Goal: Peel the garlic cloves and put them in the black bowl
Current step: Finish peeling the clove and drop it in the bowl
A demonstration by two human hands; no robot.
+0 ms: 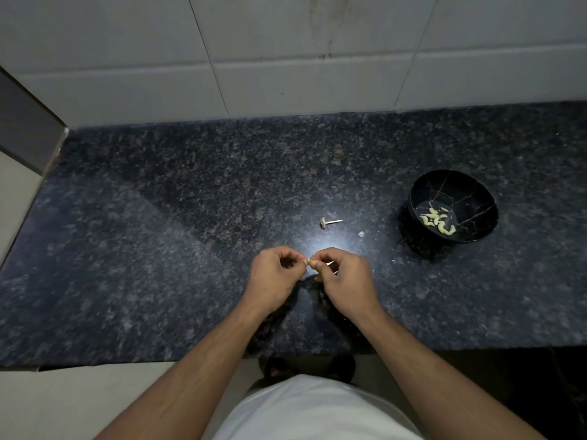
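From the head view, I see my left hand [275, 270] and right hand [341, 274] pinching one clove [309, 261] between them above the tabletop [158, 249], both grips narrow on it, peeling apparently under way. Next, I judge, the freed clove must travel right to the bowl [422, 188], which holds several peeled cloves [437, 220]. A stem [330, 222] and skin scraps lie nearby; pale tiles [286, 42] back the dark speckled stone.
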